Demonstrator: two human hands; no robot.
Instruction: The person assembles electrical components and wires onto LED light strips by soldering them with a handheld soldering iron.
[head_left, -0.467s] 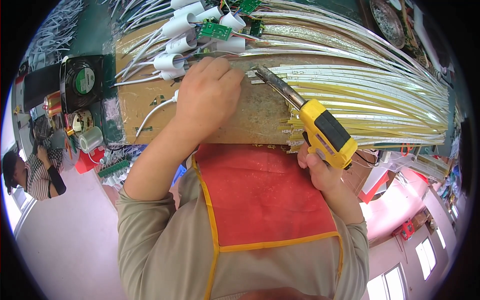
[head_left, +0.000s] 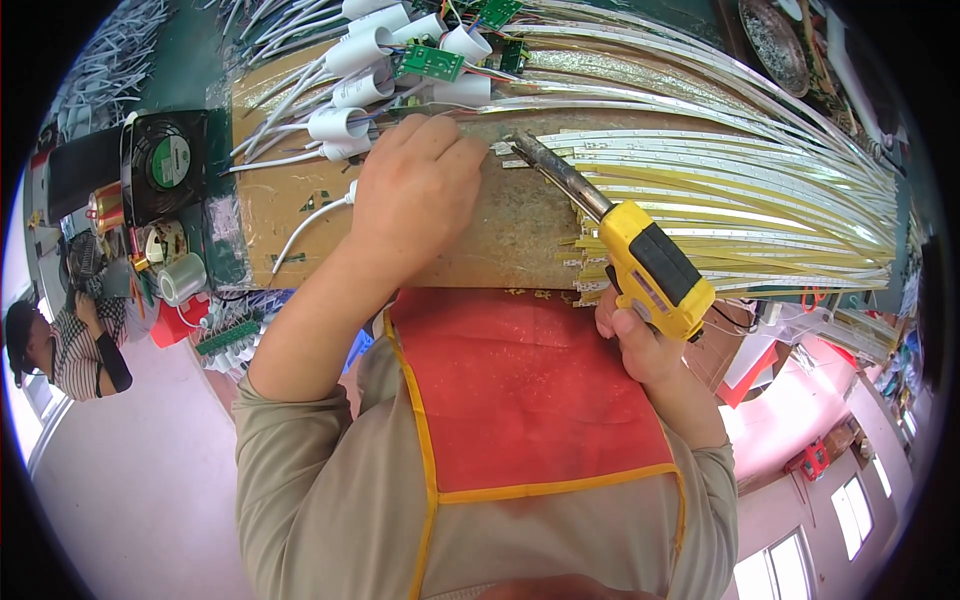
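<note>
My right hand is wrapped round the handle of a yellow and black soldering gun. Its metal barrel points up and left, and the tip is at the end of a white LED strip. Just left of that tip, my left hand is closed, knuckles up. Its fingertips and whatever they grip are hidden beneath it. A white cable runs out from under its left side. Past my left fingers lie white plastic cups with cables, and a green circuit board.
Many LED strips fan out to the right across a brown board. A black fan and a spool stand at the left. At the far right is a round metal dish. Another person sits far left.
Almost nothing differs. The soldering gun has dipped very slightly, its tip staying by the strip end, and my left hand keeps its place.
</note>
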